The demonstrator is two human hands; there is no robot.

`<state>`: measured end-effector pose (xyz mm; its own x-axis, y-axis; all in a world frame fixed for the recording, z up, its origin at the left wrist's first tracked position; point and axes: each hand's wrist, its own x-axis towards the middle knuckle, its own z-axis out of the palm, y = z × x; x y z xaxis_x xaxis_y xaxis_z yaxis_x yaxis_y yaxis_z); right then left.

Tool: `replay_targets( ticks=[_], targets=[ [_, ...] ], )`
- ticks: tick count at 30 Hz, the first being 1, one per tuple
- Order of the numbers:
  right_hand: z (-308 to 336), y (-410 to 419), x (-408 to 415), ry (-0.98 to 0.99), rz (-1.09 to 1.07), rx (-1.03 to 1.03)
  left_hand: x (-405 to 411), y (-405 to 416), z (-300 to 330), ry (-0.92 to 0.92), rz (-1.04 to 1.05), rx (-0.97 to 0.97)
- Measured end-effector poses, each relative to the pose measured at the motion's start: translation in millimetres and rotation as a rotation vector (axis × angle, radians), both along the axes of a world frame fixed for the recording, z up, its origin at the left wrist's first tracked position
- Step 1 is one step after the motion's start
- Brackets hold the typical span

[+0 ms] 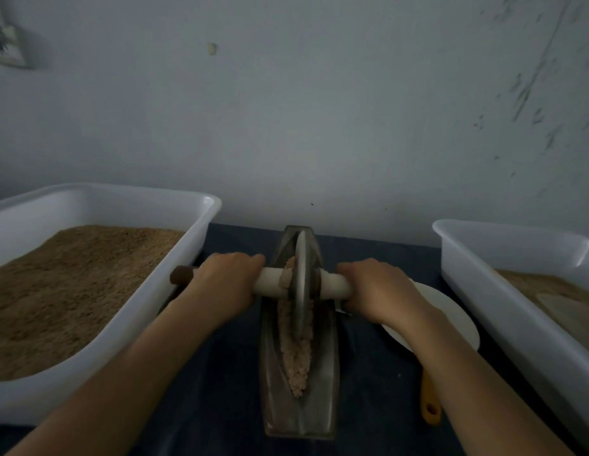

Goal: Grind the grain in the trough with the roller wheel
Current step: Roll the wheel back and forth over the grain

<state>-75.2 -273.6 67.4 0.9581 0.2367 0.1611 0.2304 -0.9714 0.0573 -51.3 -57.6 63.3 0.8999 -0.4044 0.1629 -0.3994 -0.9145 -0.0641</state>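
Between two white tubs on the dark counter (227, 373) lies the long trough (322, 373), grain (294, 357) heaped along its groove. Upright in it (toward the far end) stands the roller wheel (301, 284). Left hand (225, 284) and right hand (382, 291) each have fingers curled around the pale axle (270, 284), either side of the wheel.

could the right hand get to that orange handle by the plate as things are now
Probably yes, once it lets go: the right hand grips the roller handle, and the orange handle lies uncovered just beneath that forearm.
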Motion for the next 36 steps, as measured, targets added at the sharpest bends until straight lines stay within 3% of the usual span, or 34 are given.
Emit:
replay_targets(
  ticks=[6, 12, 27, 32, 36],
  targets=[
    [-25, -6, 28, -0.332, 0.000, 0.049, 23, -9, -17, -0.353, 0.024, -0.077],
    [-30, -4, 32, -0.392, -0.049, 0.061, 28, -9, -28, -0.505, -0.063, -0.227],
    [26, 7, -30, 0.357, -0.008, -0.042, -16, 6, 6, 0.098, -0.026, 0.051],
    [31, 5, -37, 0.407, 0.021, -0.081, -20, 7, 12, 0.199, -0.058, 0.101],
    [23, 5, -25, 0.337, -0.002, -0.020, -8, 6, 7, 0.146, -0.051, 0.043]
  ],
)
